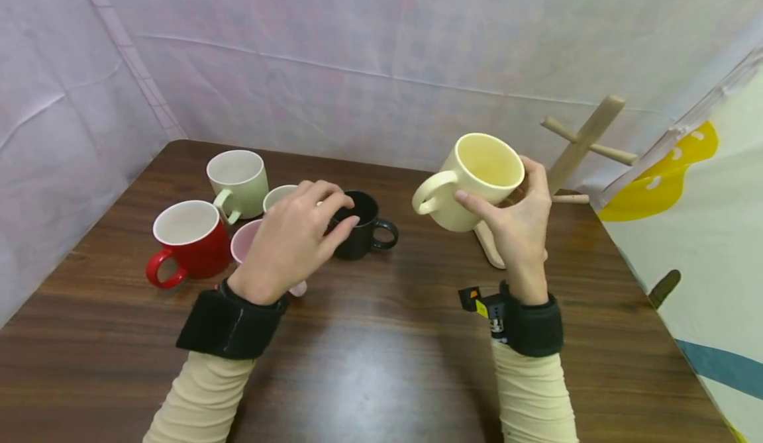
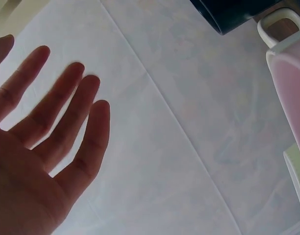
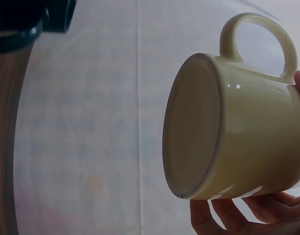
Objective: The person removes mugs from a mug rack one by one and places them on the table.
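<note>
A pale yellow mug (image 1: 461,195) is held up off the table, tilted, in my right hand (image 1: 518,211). The thumb lies along its near side and the fingers go round its far side. In the right wrist view the mug (image 3: 248,132) shows its base and handle. My left hand (image 1: 295,234) hovers over the group of mugs with its fingers loosely bent. Nothing is in its grasp in the left wrist view, where the fingers of this hand (image 2: 47,127) are spread. Nearest it are a black mug (image 1: 360,238), a pink mug (image 1: 242,241) and a whitish mug (image 1: 277,195), partly hidden.
A red mug (image 1: 203,247) and a light green mug (image 1: 244,188) stand at the left of the brown table (image 1: 369,363). Behind my right hand is a wooden mug rack (image 1: 581,142) with pegs. White cloth walls (image 1: 334,65) border the table at the back and left.
</note>
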Demonstrator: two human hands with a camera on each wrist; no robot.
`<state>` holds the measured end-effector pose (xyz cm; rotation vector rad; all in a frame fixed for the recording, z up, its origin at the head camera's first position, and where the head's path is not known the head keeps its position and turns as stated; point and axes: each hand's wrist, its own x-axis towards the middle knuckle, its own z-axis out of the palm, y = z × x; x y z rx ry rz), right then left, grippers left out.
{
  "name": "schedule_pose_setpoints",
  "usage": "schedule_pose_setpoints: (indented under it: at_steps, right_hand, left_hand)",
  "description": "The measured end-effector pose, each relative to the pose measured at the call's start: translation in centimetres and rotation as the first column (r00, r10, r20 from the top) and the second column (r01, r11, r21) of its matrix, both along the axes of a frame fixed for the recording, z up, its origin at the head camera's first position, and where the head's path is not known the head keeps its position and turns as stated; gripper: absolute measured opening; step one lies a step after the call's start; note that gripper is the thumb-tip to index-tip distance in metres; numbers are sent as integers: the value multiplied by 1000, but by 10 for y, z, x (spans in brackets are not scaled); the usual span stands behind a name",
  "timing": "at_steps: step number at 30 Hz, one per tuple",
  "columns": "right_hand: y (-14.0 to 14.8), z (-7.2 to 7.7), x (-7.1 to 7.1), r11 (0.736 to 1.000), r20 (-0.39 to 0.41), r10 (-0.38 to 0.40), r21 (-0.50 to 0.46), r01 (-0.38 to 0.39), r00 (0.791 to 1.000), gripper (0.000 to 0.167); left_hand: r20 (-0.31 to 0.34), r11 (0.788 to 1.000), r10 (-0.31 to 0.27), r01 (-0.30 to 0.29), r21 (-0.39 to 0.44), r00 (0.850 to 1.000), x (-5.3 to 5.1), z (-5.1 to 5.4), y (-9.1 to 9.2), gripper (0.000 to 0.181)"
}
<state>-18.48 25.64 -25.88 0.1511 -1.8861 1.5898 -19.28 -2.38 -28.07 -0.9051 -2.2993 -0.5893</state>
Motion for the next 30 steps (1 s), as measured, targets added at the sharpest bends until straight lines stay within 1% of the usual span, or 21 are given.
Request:
schedule_pose_setpoints:
  at_steps: [3, 7, 11, 14, 16, 22, 27, 30]
  right_hand:
    - [-8, -5, -3, 999, 9, 36, 36, -36, 999, 71]
    - [-19, -11, -5, 990, 35, 55, 130, -59, 998, 77]
    - [-29, -13, -5, 976, 60, 53, 207, -64, 997, 82]
    - [-34, -15, -4, 967, 66, 43, 247, -58, 997, 82]
    - [-38, -17, -4, 961, 68, 39, 269, -56, 997, 83]
    - [-45, -22, -5, 956, 56, 70, 282, -83, 996, 82]
    - [-49, -25, -6, 950, 49, 108, 289, -118, 993, 81]
    - [-53, -26, -5, 947, 44, 118, 297, -125, 992, 81]
  left_hand:
    - [-2, 1000, 5, -5, 12, 1000, -1, -1, -1, 21]
    - [3, 1000, -3, 3, 7, 1000, -2, -1, -2, 25]
    - [2, 1000, -18, 18, -9, 1000, -1, 0, 0, 29]
    - [5, 999, -31, 31, -18, 1000, 0, 1, 2, 31]
    - [8, 999, -29, 29, -25, 1000, 1, 1, 2, 33]
    - [-13, 999, -8, 8, -37, 1000, 4, 2, 2, 32]
    - [-33, 999, -20, 19, -38, 999, 5, 2, 4, 26]
    - [-30, 999, -19, 18, -32, 999, 5, 1, 5, 25]
